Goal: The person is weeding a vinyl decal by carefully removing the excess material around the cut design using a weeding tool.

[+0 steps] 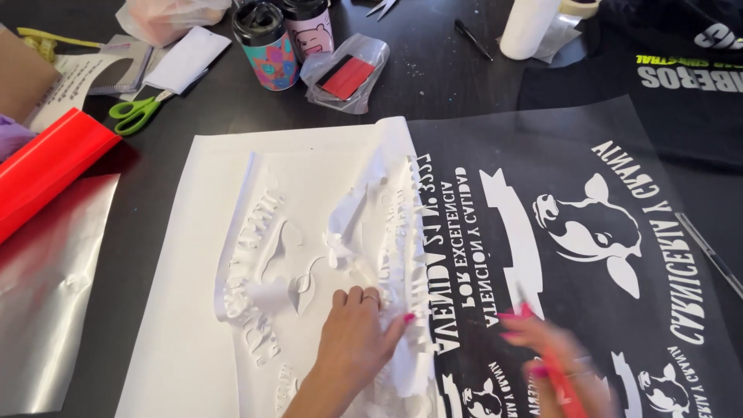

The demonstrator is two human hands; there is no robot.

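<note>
A dark table (433,77) fills the view. On it lies a big sheet (573,232) of clear film with white letters and white cow heads, and it takes the right half. On the left half the white vinyl (232,232), already cut, is folded back off this sheet; its torn edge (395,232) stands up in the middle, crumpled.

At the far right lies a black shirt (681,70) with print. At the far left, a red roll (46,166) rests on a shiny silver sheet (46,310). Two cups (282,35) with lids stand at the far edge, a plastic bag (344,73) with a red card is just beside them, and green scissors (139,108) lie left of them. A white roll (526,27) stands far right of the cups.

The left hand (352,340) is near, closed on the loose vinyl at the peel line; the fingers pinch it and pull it left. The right hand (553,364) is blurred and grasps a thin red tool (542,340) over the letters.

I judge that the step in hand is weeding: the extra vinyl comes off, the letters stay. The next move calls for a slow, low pull, with the tool holding down small letters so they do not lift.
</note>
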